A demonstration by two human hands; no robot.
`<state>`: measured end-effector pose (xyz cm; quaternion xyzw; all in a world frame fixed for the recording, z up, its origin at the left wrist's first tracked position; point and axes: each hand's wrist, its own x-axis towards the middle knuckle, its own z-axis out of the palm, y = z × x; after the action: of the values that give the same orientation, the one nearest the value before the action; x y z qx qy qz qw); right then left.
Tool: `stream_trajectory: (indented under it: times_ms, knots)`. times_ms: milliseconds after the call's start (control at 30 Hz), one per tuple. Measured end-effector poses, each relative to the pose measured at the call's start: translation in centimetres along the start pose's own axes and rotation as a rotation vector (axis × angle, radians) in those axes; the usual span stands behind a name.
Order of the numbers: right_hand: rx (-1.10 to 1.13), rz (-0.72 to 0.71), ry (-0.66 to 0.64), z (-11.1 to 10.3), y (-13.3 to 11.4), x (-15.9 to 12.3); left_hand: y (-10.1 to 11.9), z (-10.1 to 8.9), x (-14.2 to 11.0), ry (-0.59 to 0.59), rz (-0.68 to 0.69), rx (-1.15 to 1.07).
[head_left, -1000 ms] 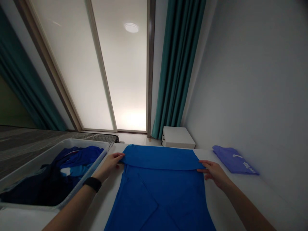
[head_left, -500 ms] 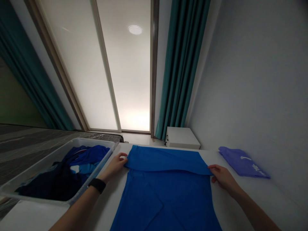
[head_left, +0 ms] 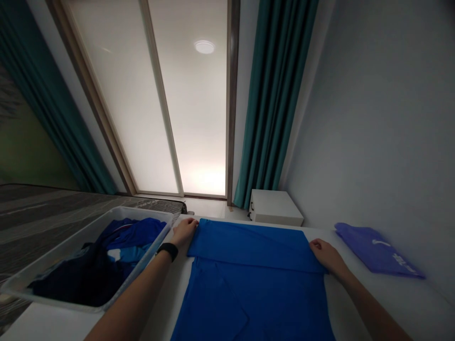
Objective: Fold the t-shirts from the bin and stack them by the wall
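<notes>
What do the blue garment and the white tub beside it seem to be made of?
The blue garment looks like a thin, matte knit fabric, probably synthetic, since it lies in soft, smooth folds. The tub looks like smooth, semi-translucent plastic, with a moulded rim.

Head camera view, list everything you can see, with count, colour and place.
Garment: one, bright blue, top folded over, centre of table
Table: one, white, under everything nearby
Plastic bin: one, translucent white, left on table
Clothes: a heap, navy and blue, in bin
Folded bag: one, purple with white print, right on table
Cabinet: one, white, beyond table
Curtains: two, teal, flanking frosted panel
Frosted panel: one, glowing white, far wall
Wristband: one, black, left wrist
Left hand: on garment's left edge
Right hand: on garment's right edge
</notes>
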<state>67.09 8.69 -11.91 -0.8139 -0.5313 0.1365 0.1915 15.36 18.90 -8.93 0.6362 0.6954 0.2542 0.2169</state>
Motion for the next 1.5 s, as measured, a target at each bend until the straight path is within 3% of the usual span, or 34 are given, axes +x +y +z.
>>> stream_trajectory:
  times_ms: [167,333,800,1233,1500]
  knots:
    - [-0.03,0.031,0.029,0.5,-0.7,2.1,0.9,0.6,1.6,0.022,-0.088,0.02]
    - [-0.089,0.055,0.044,0.9,-1.3,3.2,0.8,0.7,2.0,0.047,-0.064,-0.01]
    - [-0.147,0.064,0.058,1.5,-1.6,3.5,-0.1,0.4,2.1,0.013,0.074,-0.035]
    - [-0.17,0.069,0.078,1.7,-1.3,3.4,-0.4,0.8,2.4,0.008,0.087,0.019]
    - [-0.189,0.06,0.075,1.8,-1.1,3.4,-0.3,1.0,2.5,-0.078,0.126,-0.079]
